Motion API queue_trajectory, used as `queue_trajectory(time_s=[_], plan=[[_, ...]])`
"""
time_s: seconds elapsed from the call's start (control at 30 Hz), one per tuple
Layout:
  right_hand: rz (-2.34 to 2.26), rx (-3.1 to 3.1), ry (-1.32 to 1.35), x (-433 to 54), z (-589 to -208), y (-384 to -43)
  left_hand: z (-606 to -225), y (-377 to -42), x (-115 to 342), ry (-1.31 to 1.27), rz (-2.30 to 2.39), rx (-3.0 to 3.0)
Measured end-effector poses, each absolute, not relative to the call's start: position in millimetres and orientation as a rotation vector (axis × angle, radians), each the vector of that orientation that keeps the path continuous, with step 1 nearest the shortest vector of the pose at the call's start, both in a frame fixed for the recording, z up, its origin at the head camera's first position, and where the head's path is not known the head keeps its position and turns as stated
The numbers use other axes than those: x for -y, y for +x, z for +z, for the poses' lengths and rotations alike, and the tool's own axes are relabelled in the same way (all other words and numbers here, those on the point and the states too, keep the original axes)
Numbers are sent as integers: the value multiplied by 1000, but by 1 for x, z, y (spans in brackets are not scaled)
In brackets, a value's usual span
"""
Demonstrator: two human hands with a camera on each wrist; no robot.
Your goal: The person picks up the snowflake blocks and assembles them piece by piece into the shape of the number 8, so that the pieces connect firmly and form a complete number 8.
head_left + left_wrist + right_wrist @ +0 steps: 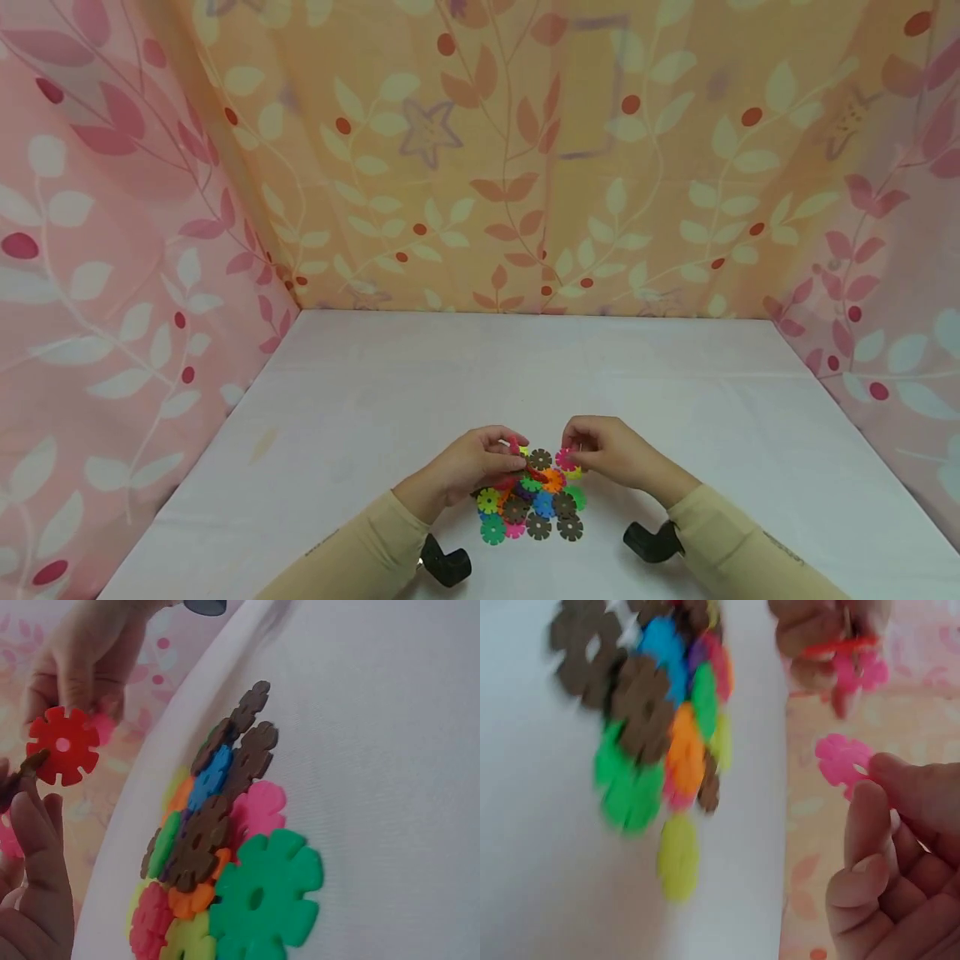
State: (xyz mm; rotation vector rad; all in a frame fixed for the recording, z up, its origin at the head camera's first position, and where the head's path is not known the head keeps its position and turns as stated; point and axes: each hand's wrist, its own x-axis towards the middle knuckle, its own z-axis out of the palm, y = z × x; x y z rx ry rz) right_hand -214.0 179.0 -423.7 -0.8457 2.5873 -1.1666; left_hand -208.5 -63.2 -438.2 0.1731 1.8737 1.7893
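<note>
My left hand (pixel 472 462) holds a few snowflake discs joined together above the pile's left side. In the left wrist view these are a red notched disc (pixel 81 750), a brown disc (pixel 10 786) slotted to it and a pink disc (pixel 9 838), partly hidden by the fingers. Between thumb and index finger, my right hand (pixel 618 450) pinches a single pink snowflake disc (pixel 838 759), apart from the joined pieces. Below both hands lies a loose pile of snowflake discs, among them a green disc (pixel 289 900), a blue disc (pixel 543 504) and several brown ones.
A white cloth covers the table (pixel 375 375). Patterned curtains (pixel 480 167) enclose its back and sides. A black wrist-worn device (pixel 448 567) hangs by the left wrist, and another black device (pixel 651 542) by the right.
</note>
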Motion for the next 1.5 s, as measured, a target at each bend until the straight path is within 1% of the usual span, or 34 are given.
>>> queue_trajectory(time_s=[0.23, 0.43, 0.53, 0.7, 0.8, 1.23, 1.37, 1.5], plan=[[-1306, -2516, -800, -158, -421, -211, -441, -207, 62, 197, 1806, -1867], [-1283, -2517, -735, -157, -428, -210, -446, -206, 60, 238, 1716, -1973], [-1254, -2508, -740, -161, -430, -211, -447, -203, 58, 335, 1615, -2003], [-1252, -2484, -763, -166, -430, -212, -444, -194, 53, 571, 1384, -2027], [-1279, -2456, -755, -168, -429, -211, -445, -189, 49, 651, 1284, -2052], [-1266, -2454, -720, -175, -434, -210, -452, -179, 37, 714, 1139, -2242], [-1285, -2445, -691, -174, -431, -208, -451, -182, 39, 686, 1217, -2265], [-1300, -2446, -680, -169, -416, -200, -451, -186, 41, 593, 1378, -2235]])
